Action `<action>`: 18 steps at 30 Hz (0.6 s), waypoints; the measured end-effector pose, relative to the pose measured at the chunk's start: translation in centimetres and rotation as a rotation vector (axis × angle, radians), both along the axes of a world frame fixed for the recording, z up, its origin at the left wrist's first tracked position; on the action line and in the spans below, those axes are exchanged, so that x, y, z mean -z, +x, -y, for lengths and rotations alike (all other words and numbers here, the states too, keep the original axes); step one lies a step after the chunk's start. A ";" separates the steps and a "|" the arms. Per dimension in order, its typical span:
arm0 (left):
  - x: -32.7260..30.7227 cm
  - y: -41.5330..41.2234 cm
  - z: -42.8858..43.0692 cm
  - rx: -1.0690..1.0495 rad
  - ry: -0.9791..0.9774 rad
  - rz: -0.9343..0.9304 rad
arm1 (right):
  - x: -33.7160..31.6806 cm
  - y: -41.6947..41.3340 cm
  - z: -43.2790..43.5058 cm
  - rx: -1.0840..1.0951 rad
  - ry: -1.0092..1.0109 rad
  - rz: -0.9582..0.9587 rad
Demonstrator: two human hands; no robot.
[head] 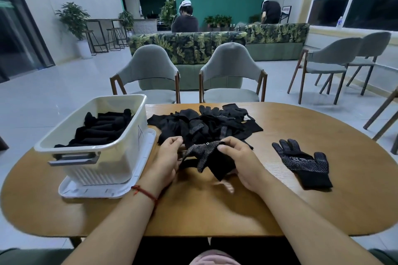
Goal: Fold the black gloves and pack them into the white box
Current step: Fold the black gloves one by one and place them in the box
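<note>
Holding one dotted black glove (206, 155) just above the desk (215, 211), close in front of the body. Pinching its left end between thumb and fingertips of the left hand (170, 157). Curling the right hand (241, 161) round its bunched right part, thumb on top. Probably folding or straightening it, going by the crumpled shape, though too blurred for telling which.

Judging the job as somewhere around the middle.

Counting as done: a row of folded gloves (103, 127) lying packed inside the white box (103, 170), covering much of its floor without reaching the rim. Resting on what looks like its own lid (90, 191) at the left side of the desk, near the left hand.

Counting as left: a loose pile of black gloves (204, 123) lying tangled at the far middle of the desk, just behind the hands, too jumbled for counting. Also waiting: a single glove (301, 163) lying flat, dotted palm up, to the right of the right hand and apart from the pile, possibly the mate of the held one.

Needing, after this fold, carrying across to the box on the left, then repeating through the pile.
</note>
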State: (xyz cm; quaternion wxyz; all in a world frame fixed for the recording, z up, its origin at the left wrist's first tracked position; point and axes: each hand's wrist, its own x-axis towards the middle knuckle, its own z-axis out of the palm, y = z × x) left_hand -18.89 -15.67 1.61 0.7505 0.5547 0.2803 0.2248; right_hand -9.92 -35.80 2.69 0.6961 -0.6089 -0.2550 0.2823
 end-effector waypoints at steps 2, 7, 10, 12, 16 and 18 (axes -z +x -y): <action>-0.3 -0.5 0.7 0.012 0.091 0.018 | -0.1 0.3 0.3 0.090 0.007 -0.090; -1.3 -3.4 3.0 -0.119 0.963 0.157 | -0.2 1.1 0.4 0.185 0.016 -0.150; -3.3 -4.9 5.5 0.133 1.061 0.251 | 0.0 0.7 0.2 0.172 0.013 -0.036; -3.6 -4.4 7.1 0.290 1.029 0.184 | 0.0 0.6 0.4 0.084 0.050 0.002; -2.0 -2.4 7.3 0.224 1.025 0.024 | -0.3 0.7 1.4 0.048 0.072 0.161; -1.2 -1.8 6.4 0.259 0.964 -0.019 | -0.3 0.7 1.6 0.077 0.137 0.258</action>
